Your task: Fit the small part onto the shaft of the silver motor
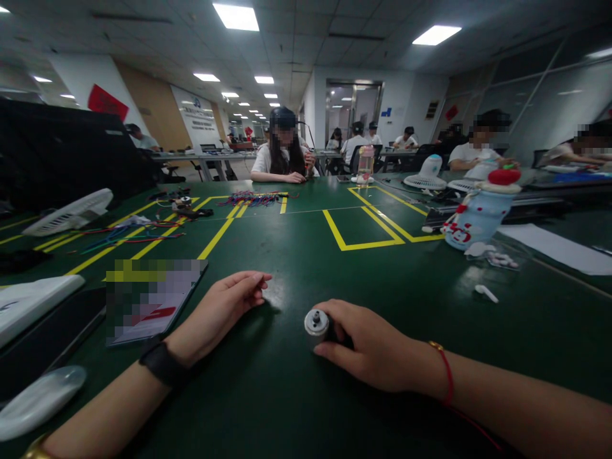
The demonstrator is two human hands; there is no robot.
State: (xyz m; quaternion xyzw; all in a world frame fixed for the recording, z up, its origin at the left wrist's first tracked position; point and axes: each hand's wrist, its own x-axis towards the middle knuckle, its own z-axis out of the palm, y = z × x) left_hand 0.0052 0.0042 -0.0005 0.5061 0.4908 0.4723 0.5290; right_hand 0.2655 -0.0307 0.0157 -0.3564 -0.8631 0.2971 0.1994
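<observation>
My right hand [377, 347] is wrapped round a small electric motor [316, 323], a silver cylinder that stands upright with its short shaft pointing up. The lower part of the motor is partly hidden by my fingers. To the left, my left hand [234, 296] hovers a little above the green table [287, 395], its thumb and fingers curled together in a pinch. Whatever may be between those fingertips is too small or hidden to make out. A tablet or phone with a lit screen [157, 303] lies beside my left forearm.
Bundled coloured wires [253, 199] and a small metal part [182, 204] lie farther back. A blue bottle [482, 213], a white earbud [486, 293] and paper [564, 248] are at right. A white mouse [41, 401] is at left. A co-worker [284, 153] sits opposite.
</observation>
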